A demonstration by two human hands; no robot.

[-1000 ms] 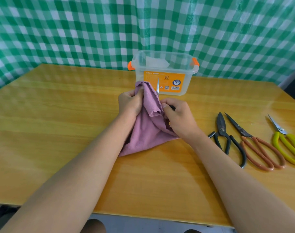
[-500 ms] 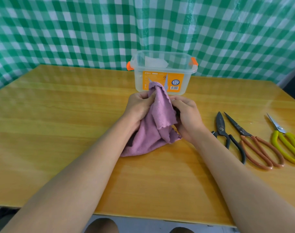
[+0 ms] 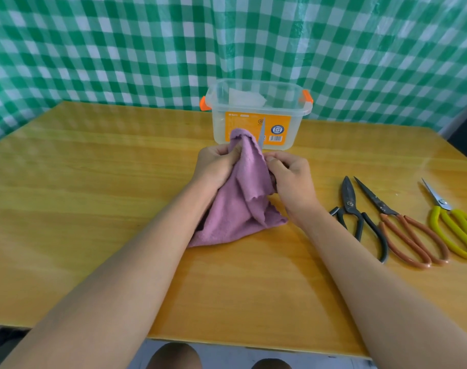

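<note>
A purple cloth (image 3: 237,209) is bunched up between my two hands at the middle of the wooden table (image 3: 93,209). My left hand (image 3: 216,166) grips its upper left folds. My right hand (image 3: 291,179) is curled round the handle of something wrapped in the cloth. A thin metal blade tip (image 3: 262,134) sticks up out of the cloth's top; the rest of that tool is hidden. The cloth's lower edge lies on the table.
A clear plastic box (image 3: 256,115) with orange clips and an orange label stands just behind my hands. To the right lie black-handled scissors (image 3: 357,214), brown-handled scissors (image 3: 402,227) and yellow-handled scissors (image 3: 453,225). A green checked curtain hangs behind the table.
Both hands and the cloth have shifted slightly away from me toward the box. The cloth has been drawn higher along the blade, and my right hand has turned its grip.
</note>
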